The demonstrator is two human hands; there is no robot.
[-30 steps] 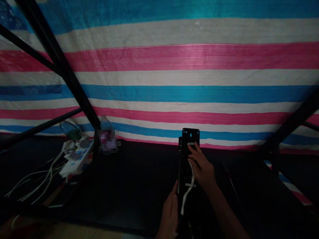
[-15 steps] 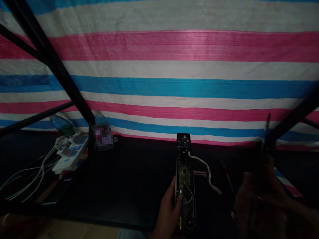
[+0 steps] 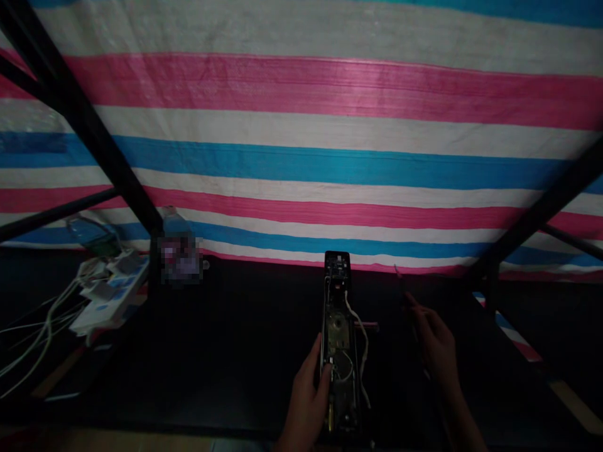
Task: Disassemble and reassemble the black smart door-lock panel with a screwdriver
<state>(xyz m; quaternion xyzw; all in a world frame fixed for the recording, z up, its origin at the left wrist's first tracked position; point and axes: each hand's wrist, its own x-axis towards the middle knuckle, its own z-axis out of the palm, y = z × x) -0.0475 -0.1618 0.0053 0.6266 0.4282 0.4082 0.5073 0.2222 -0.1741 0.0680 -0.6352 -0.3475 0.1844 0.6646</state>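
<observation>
A long black device panel point(image 3: 338, 339) lies open on the dark table point(image 3: 226, 351), its circuit board and wires showing. A white cable point(image 3: 362, 351) trails along its right side. My left hand point(image 3: 306, 402) grips the panel's left edge, thumb on the inside. My right hand point(image 3: 436, 342) hovers to the right of the panel, fingers closed around a thin dark tool point(image 3: 404, 285) that looks like a screwdriver, tip pointing up and away.
A white power strip point(image 3: 110, 292) with plugs and white cords sits at the left, beside plastic bottles point(image 3: 176, 248). Black metal frame bars point(image 3: 89, 132) cross on the left and right. A striped pink, blue and white tarp point(image 3: 330, 157) hangs behind.
The black cover held by my right hand a second ago is gone from the panel, exposing its inside. My right hand swung right, then came back holding a thin tool.
</observation>
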